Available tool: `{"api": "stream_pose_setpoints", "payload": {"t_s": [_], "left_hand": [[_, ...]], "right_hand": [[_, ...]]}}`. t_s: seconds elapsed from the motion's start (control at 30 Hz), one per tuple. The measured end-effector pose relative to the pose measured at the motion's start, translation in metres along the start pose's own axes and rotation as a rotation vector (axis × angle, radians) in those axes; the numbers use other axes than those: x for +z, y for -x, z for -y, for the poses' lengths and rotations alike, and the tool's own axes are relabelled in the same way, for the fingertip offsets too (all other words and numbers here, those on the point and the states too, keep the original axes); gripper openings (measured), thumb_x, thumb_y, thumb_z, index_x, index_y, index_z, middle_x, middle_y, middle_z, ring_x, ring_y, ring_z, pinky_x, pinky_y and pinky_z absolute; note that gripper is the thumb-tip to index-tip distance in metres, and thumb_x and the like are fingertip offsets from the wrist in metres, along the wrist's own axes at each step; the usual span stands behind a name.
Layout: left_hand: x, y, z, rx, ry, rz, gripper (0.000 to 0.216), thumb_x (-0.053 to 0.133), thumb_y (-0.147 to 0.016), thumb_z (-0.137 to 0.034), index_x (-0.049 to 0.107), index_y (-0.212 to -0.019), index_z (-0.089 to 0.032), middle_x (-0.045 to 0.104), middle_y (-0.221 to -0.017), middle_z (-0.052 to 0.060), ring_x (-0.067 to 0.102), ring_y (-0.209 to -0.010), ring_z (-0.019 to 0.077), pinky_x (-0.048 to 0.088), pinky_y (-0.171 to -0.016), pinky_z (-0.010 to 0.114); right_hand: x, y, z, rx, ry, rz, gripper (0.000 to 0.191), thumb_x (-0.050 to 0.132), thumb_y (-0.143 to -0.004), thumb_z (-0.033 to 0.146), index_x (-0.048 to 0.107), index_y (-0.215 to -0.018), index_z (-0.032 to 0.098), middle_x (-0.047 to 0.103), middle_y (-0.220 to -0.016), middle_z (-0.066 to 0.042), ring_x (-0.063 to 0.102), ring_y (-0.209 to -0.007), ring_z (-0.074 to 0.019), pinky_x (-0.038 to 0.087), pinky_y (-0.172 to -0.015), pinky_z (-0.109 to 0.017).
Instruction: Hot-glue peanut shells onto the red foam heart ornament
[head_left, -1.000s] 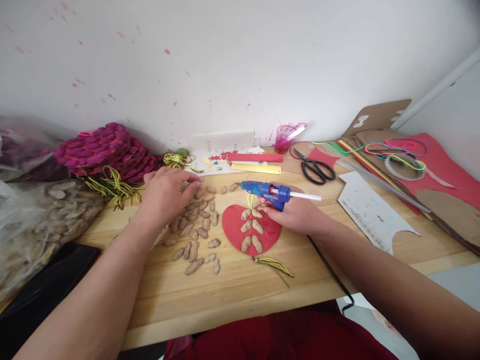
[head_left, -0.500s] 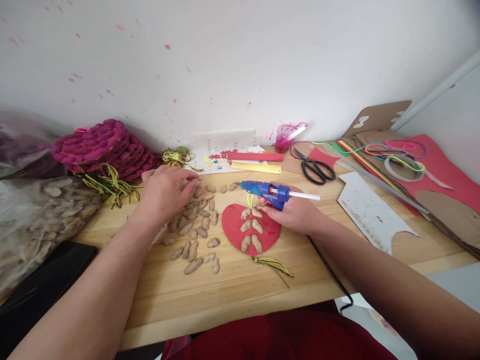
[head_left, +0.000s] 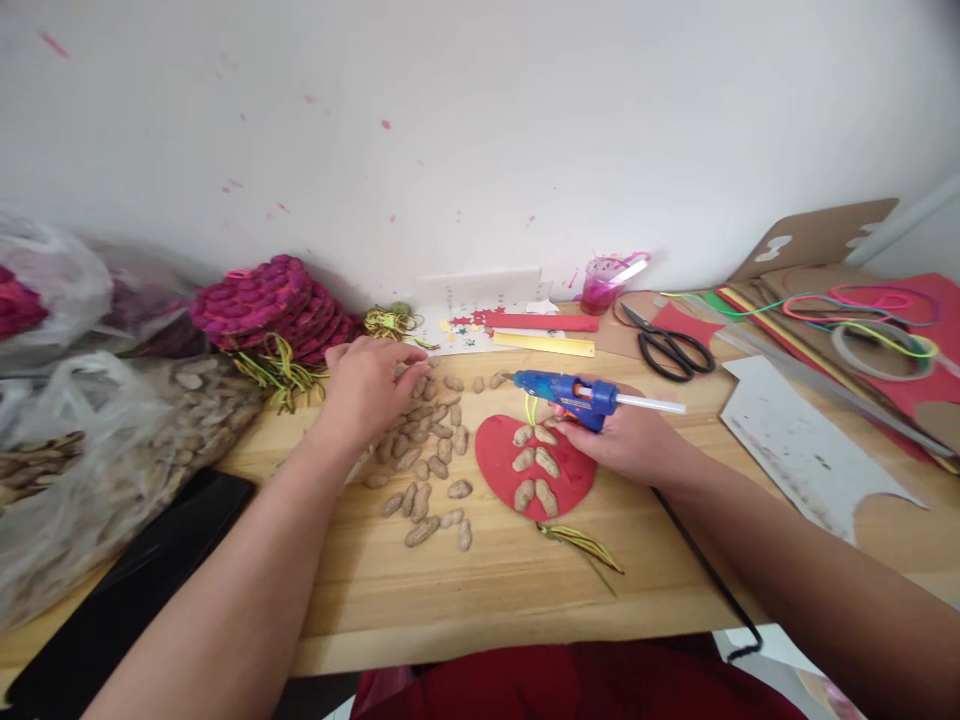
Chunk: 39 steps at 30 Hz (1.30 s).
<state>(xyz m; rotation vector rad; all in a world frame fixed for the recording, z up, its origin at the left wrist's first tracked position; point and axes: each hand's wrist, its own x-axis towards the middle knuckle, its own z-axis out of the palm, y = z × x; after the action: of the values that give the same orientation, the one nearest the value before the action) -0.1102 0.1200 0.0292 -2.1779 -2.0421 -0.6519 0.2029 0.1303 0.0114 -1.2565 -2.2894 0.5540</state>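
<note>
My right hand (head_left: 637,437) is wrapped round a blue hot glue gun (head_left: 559,388), its nozzle pointing left and a clear glue stick (head_left: 651,403) jutting from its back. Below the gun lies a red paper heart-like cutout (head_left: 499,465) bearing peanuts (head_left: 547,461) in paired rows. A yellow-green loop shows at its top, and a striped tassel (head_left: 581,545) at its bottom. My left hand (head_left: 371,388) reaches over the far edge of a spread of loose peanuts (head_left: 442,450), thumb and forefinger a little apart; its other fingers are partly hidden.
Stacked magenta pieces (head_left: 262,305) with tassels stand at the back left. A plastic bag of peanuts (head_left: 180,420) and a black phone-like slab (head_left: 142,580) lie left. Black scissors (head_left: 667,345), a pink-stained cup (head_left: 602,280) and white card (head_left: 810,440) are right. The gun's black cord (head_left: 709,560) hangs over the front edge.
The view has swung left, so everything sits further right in the picture. My left hand stays at the peanuts, and my right hand keeps the glue gun above the red cutout.
</note>
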Motion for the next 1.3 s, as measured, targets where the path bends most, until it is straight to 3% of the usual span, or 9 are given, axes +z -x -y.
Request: {"api": "stream_pose_setpoints", "payload": {"t_s": [0.17, 0.37, 0.7, 0.9, 1.03, 1.17, 1.3], "left_hand": [[-0.005, 0.000, 0.002, -0.026, 0.020, -0.008, 0.019, 0.062, -0.092, -0.037, 0.077, -0.096, -0.025, 0.078, -0.106, 0.006, 0.066, -0.105, 0.0311, 0.040, -0.098, 0.051], [-0.006, 0.000, 0.005, -0.034, 0.012, -0.009, 0.022, 0.061, -0.092, -0.037, 0.077, -0.099, -0.025, 0.078, -0.106, 0.007, 0.066, -0.105, 0.0317, 0.040, -0.098, 0.051], [-0.009, 0.000, 0.008, -0.064, -0.005, 0.012, 0.023, 0.060, -0.092, -0.037, 0.078, -0.100, -0.024, 0.078, -0.108, 0.006, 0.067, -0.105, 0.0301, 0.042, -0.097, 0.047], [-0.010, -0.001, 0.009, -0.094, -0.038, 0.033, 0.024, 0.061, -0.092, -0.036, 0.078, -0.104, -0.025, 0.078, -0.109, 0.006, 0.066, -0.108, 0.0307, 0.041, -0.100, 0.047], [-0.011, -0.002, 0.009, -0.100, -0.053, 0.052, 0.025, 0.060, -0.091, -0.038, 0.078, -0.103, -0.025, 0.078, -0.111, 0.006, 0.067, -0.109, 0.0293, 0.042, -0.100, 0.043], [-0.014, -0.004, 0.009, -0.145, -0.097, 0.068, 0.028, 0.059, -0.091, -0.041, 0.078, -0.104, -0.025, 0.078, -0.112, 0.007, 0.068, -0.108, 0.0300, 0.043, -0.095, 0.042], [-0.018, -0.006, 0.007, -0.163, -0.141, 0.089, 0.033, 0.054, -0.090, -0.043, 0.078, -0.101, -0.024, 0.079, -0.103, 0.007, 0.070, -0.102, 0.0292, 0.043, -0.083, 0.037]], "right_hand": [[0.002, 0.002, -0.004, 0.037, 0.033, 0.000, 0.018, 0.064, -0.084, 0.036, 0.077, -0.090, 0.025, 0.078, -0.088, -0.008, 0.073, -0.082, -0.0300, 0.056, -0.075, -0.040], [-0.002, 0.002, -0.002, -0.005, 0.084, 0.007, 0.025, 0.059, -0.087, 0.037, 0.078, -0.097, 0.024, 0.078, -0.111, -0.009, 0.074, -0.099, -0.0309, 0.058, -0.087, -0.041], [-0.005, 0.000, -0.002, 0.019, 0.153, 0.078, 0.036, 0.051, -0.089, 0.045, 0.079, -0.098, 0.024, 0.079, -0.109, -0.009, 0.073, -0.102, -0.0329, 0.058, -0.091, -0.045], [-0.004, 0.001, -0.006, -0.026, 0.068, 0.053, 0.033, 0.056, -0.088, 0.044, 0.080, -0.099, 0.025, 0.078, -0.111, -0.010, 0.072, -0.103, -0.0348, 0.056, -0.092, -0.047], [-0.005, 0.003, -0.005, 0.116, -0.091, 0.047, 0.024, 0.062, -0.085, 0.040, 0.078, -0.093, 0.024, 0.080, -0.095, -0.007, 0.074, -0.088, -0.0312, 0.056, -0.081, -0.044], [-0.008, -0.001, -0.006, 0.120, -0.295, -0.076, 0.013, 0.064, -0.083, 0.032, 0.071, -0.080, 0.021, 0.076, -0.086, -0.004, 0.070, -0.082, -0.0243, 0.054, -0.081, -0.038], [-0.010, -0.006, -0.011, 0.152, -0.353, -0.152, 0.007, 0.066, -0.079, 0.026, 0.067, -0.080, 0.020, 0.072, -0.082, -0.003, 0.066, -0.078, -0.0217, 0.051, -0.078, -0.036]]}}
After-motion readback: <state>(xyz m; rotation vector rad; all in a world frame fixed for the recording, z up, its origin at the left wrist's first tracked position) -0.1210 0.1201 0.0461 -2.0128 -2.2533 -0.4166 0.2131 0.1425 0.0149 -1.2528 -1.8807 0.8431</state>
